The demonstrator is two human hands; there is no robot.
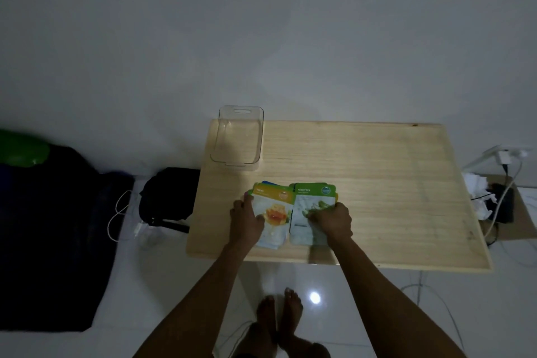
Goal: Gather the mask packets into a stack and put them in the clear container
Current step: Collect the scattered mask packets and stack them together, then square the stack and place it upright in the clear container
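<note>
Two small piles of mask packets lie side by side near the front left of the wooden table (377, 183). An orange honey packet (276, 209) tops the left pile, with edges of other packets showing under it. A green aloe vera packet (312, 200) tops the right pile. My left hand (245, 221) rests flat on the left edge of the honey pile. My right hand (331, 219) presses on the right side of the aloe pile, fingers curled over it. The clear container (236, 136) stands empty at the table's back left corner, apart from the packets.
A black bag (168, 197) and white cable (119, 218) lie on the floor left of the table, beside a dark mat (52, 241). A power strip, cables and crumpled white cloth (476, 195) sit at the right. My bare feet (279, 325) stand below the table's front edge.
</note>
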